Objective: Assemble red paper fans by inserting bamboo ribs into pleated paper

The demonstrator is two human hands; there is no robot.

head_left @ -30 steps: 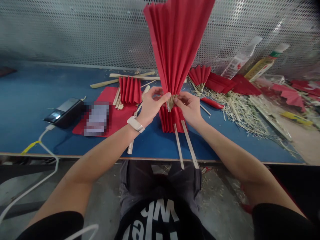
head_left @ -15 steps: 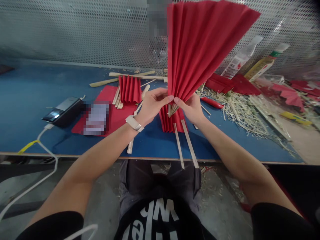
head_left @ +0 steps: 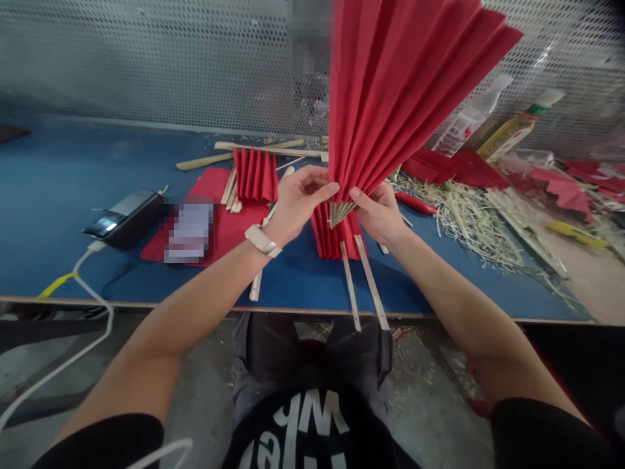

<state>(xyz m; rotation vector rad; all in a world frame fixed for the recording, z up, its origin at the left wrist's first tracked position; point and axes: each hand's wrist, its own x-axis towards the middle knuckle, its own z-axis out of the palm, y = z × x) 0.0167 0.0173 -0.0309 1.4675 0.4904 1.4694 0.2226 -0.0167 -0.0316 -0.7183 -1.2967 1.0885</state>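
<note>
A large red folding fan [head_left: 390, 98] is held upright above the table, partly spread, its thin ribs meeting at a point at the bottom. My left hand [head_left: 303, 198] pinches its left edge just above the ribs. With thumb and fingers, my right hand [head_left: 378, 208] grips the lower right side of the pleats. Beneath them a smaller pleated red piece [head_left: 327, 238] lies on the table, partly hidden by the fan and hands. Two wooden sticks [head_left: 374, 283] extend from it past the table's front edge.
To the left, a phone [head_left: 188, 231] lies on red sheet material [head_left: 222, 221], beside a black device with a cable [head_left: 124, 215]. Another pleated red piece [head_left: 255, 174] stands behind. On the right are wood shavings [head_left: 476, 221], a red-handled tool [head_left: 415, 202], a yellow cutter [head_left: 576, 233] and two bottles [head_left: 473, 117].
The fan has spread wider, its right edge moving rightward and its top now out of frame. My right hand has shifted slightly right, away from my left thumb.
</note>
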